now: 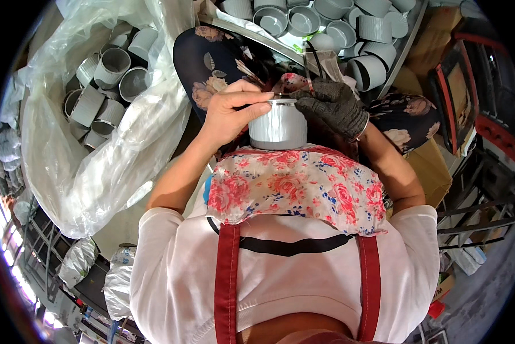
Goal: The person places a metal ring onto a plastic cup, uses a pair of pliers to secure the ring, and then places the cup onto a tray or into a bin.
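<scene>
A light grey ribbed cup (277, 129) rests tilted against my floral apron (292, 180), in front of my body. Its rim has a shiny edge. My bare left hand (234, 112) pinches that rim from the left, thumb and fingers drawn together. On the other side my right hand (335, 109), in a dark knitted glove, is closed with its fingertips against the rim. A small dark piece shows between the two hands above the cup; its kind is unclear. What the gloved fingers grip is hidden.
To the left, a large clear plastic bag (97, 189) holds several grey cups (111, 69). A metal-edged tray (403, 49) ahead on the right carries more grey cups (375, 28). An opened cardboard box (429, 172) and dark metal racks (481, 212) stand at my right.
</scene>
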Demonstrator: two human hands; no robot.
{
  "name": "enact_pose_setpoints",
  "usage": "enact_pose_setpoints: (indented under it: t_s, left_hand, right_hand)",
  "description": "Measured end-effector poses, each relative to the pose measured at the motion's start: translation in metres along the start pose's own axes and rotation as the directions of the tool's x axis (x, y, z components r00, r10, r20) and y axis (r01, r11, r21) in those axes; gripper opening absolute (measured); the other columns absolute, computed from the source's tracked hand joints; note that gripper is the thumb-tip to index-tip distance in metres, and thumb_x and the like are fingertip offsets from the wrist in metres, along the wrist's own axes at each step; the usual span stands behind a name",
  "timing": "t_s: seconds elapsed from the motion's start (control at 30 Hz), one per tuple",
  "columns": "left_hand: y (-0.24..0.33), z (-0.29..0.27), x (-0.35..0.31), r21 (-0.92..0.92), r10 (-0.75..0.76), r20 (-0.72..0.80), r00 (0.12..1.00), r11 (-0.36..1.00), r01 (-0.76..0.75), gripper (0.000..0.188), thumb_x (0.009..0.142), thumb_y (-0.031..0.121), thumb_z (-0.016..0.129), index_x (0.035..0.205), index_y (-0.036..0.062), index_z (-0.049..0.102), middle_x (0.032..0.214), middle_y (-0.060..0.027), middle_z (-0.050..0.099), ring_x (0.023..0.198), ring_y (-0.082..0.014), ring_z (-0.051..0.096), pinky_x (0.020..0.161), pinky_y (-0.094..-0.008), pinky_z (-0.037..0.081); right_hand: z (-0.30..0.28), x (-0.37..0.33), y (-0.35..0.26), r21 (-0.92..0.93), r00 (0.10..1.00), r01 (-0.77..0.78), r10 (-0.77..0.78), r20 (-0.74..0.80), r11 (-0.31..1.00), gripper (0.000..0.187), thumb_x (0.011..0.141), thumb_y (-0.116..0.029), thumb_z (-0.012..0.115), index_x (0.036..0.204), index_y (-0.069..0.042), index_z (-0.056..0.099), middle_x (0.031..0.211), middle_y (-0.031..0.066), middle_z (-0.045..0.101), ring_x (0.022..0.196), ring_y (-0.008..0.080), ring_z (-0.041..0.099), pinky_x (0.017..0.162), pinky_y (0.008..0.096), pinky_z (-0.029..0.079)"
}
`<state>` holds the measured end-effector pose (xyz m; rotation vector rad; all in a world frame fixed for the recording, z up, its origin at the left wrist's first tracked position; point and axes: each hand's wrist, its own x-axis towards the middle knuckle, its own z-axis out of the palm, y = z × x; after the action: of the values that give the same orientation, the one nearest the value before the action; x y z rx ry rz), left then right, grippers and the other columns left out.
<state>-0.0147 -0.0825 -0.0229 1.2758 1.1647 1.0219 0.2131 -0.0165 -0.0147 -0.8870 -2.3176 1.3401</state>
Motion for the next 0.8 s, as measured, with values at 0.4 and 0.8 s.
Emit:
enact_pose_setpoints:
  t_s: [0.4, 0.8]
  left_hand:
    - [-0.003, 0.010, 0.005, -0.607, -0.366, -0.051, 0.929, 0.750, 0.262, 0.037, 0.079, 0.014, 0.061, 0.111, -0.0006, 0.049, 0.100, -0.0058, 0.055, 0.091, -0.0137, 0.053, 0.079, -0.0240, 0.043]
    - [0.041, 0.011, 0.016, -0.691, -0.541, 0.204, 0.816, 0.511, 0.511, 0.030, 0.081, 0.007, 0.054, 0.109, 0.0007, 0.050, 0.087, -0.0053, 0.057, 0.079, -0.0116, 0.057, 0.070, -0.0237, 0.047]
  right_hand:
    - [-0.006, -0.011, -0.006, 0.233, 0.987, -0.136, 0.151, -0.051, 0.963, 0.017, 0.077, -0.017, 0.061, 0.085, -0.001, 0.059, 0.078, 0.0067, 0.060, 0.071, 0.0110, 0.053, 0.066, 0.0283, 0.045]
    - [-0.002, -0.008, -0.014, 0.291, 0.978, -0.204, 0.208, 0.016, 0.935, 0.030, 0.074, -0.014, 0.060, 0.103, -0.007, 0.055, 0.101, 0.0100, 0.058, 0.091, 0.0247, 0.058, 0.076, 0.0323, 0.047]
